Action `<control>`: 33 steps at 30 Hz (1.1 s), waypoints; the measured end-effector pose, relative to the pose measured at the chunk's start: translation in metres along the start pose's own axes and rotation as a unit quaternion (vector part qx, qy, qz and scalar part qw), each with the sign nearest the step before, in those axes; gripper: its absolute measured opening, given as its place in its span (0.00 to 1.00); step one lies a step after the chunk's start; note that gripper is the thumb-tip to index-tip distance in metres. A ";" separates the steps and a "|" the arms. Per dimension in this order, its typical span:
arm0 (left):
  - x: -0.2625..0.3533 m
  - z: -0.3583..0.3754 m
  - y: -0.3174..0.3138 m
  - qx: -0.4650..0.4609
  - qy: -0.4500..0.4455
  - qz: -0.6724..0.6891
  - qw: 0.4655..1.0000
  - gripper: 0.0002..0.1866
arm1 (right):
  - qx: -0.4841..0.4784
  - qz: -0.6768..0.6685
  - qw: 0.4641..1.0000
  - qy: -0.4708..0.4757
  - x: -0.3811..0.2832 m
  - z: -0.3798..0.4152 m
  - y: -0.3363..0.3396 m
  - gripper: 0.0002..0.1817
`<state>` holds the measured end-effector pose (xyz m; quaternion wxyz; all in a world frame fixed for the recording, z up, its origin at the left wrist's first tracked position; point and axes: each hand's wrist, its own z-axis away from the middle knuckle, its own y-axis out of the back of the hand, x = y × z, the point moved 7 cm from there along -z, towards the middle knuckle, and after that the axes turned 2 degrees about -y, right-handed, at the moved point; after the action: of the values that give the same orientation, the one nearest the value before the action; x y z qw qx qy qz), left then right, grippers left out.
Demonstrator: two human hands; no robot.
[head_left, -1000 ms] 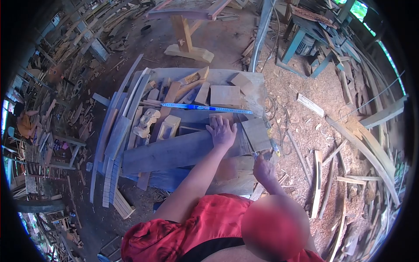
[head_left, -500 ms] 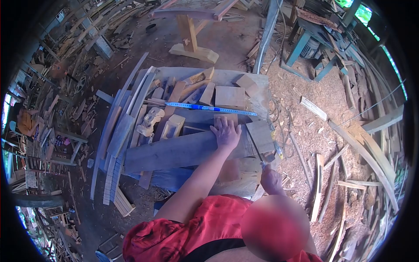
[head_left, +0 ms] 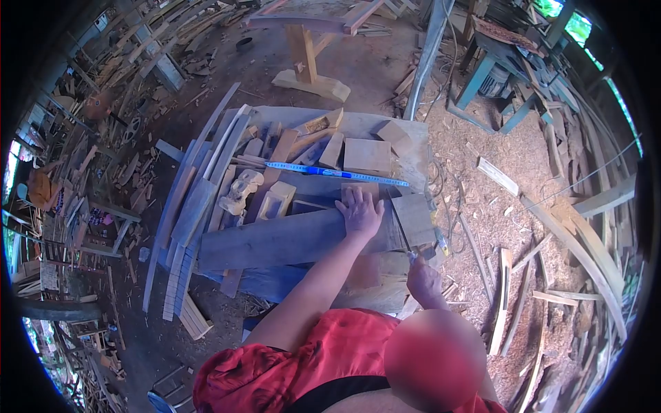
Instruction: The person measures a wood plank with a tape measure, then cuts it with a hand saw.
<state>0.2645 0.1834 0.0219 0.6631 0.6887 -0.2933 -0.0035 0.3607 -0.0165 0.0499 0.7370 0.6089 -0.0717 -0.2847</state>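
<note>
Right grip [head_left: 425,281]: closed around the near end of a slim tool [head_left: 404,235]; the fingers cover most of the handle, and the tool's exact kind is too small to make out.
Blurred patch [head_left: 435,359]: covers part of the arm behind the right grip.
Left grip [head_left: 363,215]: fingers spread wide, palm down, nothing clasped; it hides part of a long board [head_left: 275,239] and of a reddish block [head_left: 361,190] under its fingertips.
Slim tool's place: just ahead of the right grip, to the right of the left grip, along the left side of a square board [head_left: 413,219]; whether it touches wood cannot be told.
Slim tool's line: long axis slants forward and slightly left from the right grip, far end pointing away from the body and blending into the dark edge there.
Long board's line: stretches leftward from beneath the left grip, its left end a little nearer the body.
Tape measure [head_left: 296,167]: beyond the left grip, laid crosswise on the surface [head_left: 418,157]; the blue piece [head_left: 326,172] at its middle is hard to identify.
Carved piece [head_left: 242,191]: left of the left grip, beyond the long board.
</note>
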 end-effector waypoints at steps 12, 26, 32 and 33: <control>0.001 0.001 -0.001 -0.007 -0.003 -0.021 1.000 0.26 | 0.005 -0.028 1.000 0.008 -0.004 -0.042 -0.015 0.08; 0.001 0.002 0.002 0.016 -0.008 -0.016 1.000 0.24 | 0.042 -0.017 0.999 0.025 -0.006 -0.044 -0.030 0.09; -0.002 -0.002 -0.002 0.003 -0.001 -0.018 1.000 0.24 | 0.017 -0.021 0.999 0.019 0.004 0.013 -0.013 0.08; -0.002 -0.002 -0.003 0.008 -0.002 -0.021 1.000 0.24 | -0.019 -0.014 1.000 -0.017 0.012 0.016 -0.018 0.08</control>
<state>0.2645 0.1861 0.0188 0.6564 0.7003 -0.2803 -0.0168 0.3572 -0.0378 0.0337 0.7428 0.5909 -0.0705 -0.3067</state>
